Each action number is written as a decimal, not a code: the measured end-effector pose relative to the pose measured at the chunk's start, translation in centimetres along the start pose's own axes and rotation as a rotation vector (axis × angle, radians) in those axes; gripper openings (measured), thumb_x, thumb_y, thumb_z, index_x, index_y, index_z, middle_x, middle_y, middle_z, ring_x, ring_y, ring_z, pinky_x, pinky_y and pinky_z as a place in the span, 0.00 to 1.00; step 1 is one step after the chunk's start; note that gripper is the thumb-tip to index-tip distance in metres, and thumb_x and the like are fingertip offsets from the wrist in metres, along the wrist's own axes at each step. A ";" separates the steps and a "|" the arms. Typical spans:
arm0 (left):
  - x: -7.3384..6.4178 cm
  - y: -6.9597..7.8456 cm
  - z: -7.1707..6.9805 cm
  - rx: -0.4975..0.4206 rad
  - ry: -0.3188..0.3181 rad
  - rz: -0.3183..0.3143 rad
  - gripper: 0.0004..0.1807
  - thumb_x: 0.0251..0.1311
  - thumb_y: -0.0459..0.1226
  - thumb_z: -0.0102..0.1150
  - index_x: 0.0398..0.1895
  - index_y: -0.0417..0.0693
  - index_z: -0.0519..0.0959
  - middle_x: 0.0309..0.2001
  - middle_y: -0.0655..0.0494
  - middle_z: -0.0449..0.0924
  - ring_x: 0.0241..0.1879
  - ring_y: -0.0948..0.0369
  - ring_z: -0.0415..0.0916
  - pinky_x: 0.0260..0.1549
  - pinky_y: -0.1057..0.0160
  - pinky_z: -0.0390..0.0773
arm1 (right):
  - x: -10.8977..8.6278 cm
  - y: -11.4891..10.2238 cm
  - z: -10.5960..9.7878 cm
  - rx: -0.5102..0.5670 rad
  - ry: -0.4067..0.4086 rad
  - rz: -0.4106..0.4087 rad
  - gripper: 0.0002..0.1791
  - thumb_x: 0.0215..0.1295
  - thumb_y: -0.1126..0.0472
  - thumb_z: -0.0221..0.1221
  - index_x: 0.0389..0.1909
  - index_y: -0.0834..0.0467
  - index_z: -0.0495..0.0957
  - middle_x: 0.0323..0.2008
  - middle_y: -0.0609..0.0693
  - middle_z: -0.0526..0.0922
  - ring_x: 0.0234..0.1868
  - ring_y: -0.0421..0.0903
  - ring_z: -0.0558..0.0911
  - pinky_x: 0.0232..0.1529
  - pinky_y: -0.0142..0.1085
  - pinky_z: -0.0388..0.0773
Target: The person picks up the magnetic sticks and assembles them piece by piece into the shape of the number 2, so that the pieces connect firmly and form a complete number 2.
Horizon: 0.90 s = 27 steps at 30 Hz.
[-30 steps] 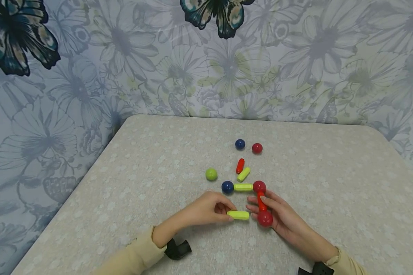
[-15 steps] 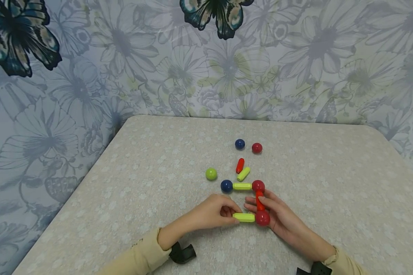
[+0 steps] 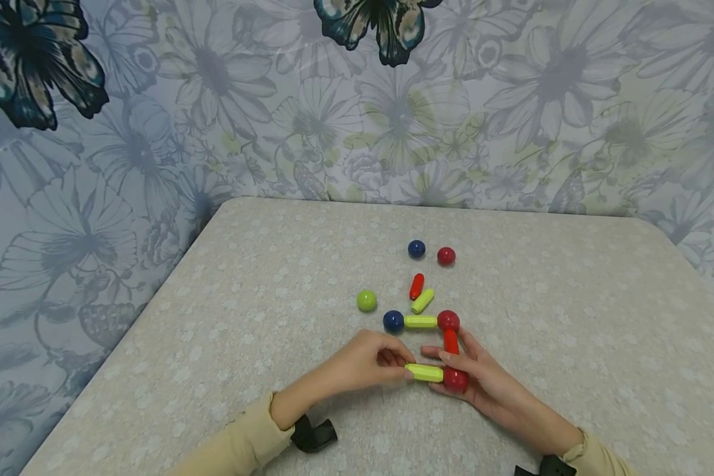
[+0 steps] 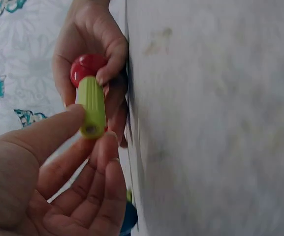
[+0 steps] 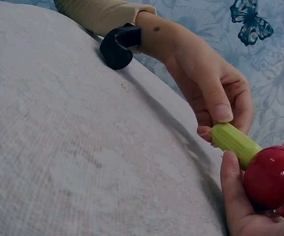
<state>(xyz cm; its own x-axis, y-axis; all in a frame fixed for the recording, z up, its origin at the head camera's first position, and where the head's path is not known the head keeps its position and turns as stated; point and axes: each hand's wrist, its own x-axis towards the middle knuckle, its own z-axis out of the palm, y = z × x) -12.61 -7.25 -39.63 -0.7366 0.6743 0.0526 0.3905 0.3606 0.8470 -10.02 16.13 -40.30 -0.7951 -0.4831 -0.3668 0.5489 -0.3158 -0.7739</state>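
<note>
My left hand (image 3: 371, 362) pinches a ridged yellow-green magnetic rod (image 3: 424, 372) between thumb and fingers near one end. The rod's other end meets the near red ball (image 3: 455, 380). My right hand (image 3: 488, 380) holds that ball, its thumb across the red rod (image 3: 450, 342) that rises from it. That red rod leads to a far red ball (image 3: 449, 320), which joins a second yellow-green rod (image 3: 420, 321) and a dark blue ball (image 3: 393, 321). In the left wrist view the pinched rod (image 4: 92, 105) shows a small dark spot on its free end.
Beyond the joined pieces, a loose red rod (image 3: 416, 287) and a yellow-green rod (image 3: 423, 301) lie side by side. A green ball (image 3: 366, 301) sits to the left. Farther back are a blue ball (image 3: 416, 249) and a red ball (image 3: 446, 256) on the patterned tabletop (image 3: 262, 264).
My left hand has moved right, bringing the yellow-green rod up against the near red ball. The right hand's thumb and fingers have shifted down around that ball.
</note>
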 end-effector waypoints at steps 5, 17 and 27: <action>-0.2 0.2 -2.1 0.040 0.082 -0.002 0.07 0.56 0.35 0.65 0.37 0.42 0.83 0.29 0.65 0.78 0.29 0.68 0.75 0.31 0.67 0.77 | 0.0 -0.1 0.1 0.013 0.033 0.004 0.40 0.72 0.63 0.47 0.73 0.51 0.30 0.57 0.58 0.72 0.56 0.54 0.72 0.51 0.48 0.72; 1.2 -2.4 -7.4 0.204 0.337 -0.150 0.27 0.55 0.33 0.66 0.60 0.45 0.73 0.48 0.44 0.73 0.37 0.58 0.74 0.34 0.62 0.76 | 0.0 -0.1 -0.1 0.058 0.045 0.008 0.40 0.71 0.61 0.47 0.73 0.51 0.31 0.56 0.58 0.72 0.57 0.55 0.71 0.50 0.49 0.73; 3.1 -3.8 -7.5 0.392 0.171 -0.197 0.21 0.53 0.36 0.68 0.51 0.43 0.78 0.34 0.55 0.73 0.31 0.59 0.68 0.31 0.62 0.70 | 0.1 -0.3 0.0 0.054 0.056 0.009 0.40 0.71 0.60 0.46 0.73 0.52 0.31 0.56 0.57 0.73 0.57 0.55 0.72 0.51 0.50 0.72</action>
<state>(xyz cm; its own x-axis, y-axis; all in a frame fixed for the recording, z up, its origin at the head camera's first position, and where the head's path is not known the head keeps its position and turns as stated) -20.47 -11.34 -38.73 -0.8850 0.4648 0.0251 0.3893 0.7095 0.5875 -10.25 16.20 -40.15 -0.8022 -0.4403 -0.4032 0.5683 -0.3559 -0.7419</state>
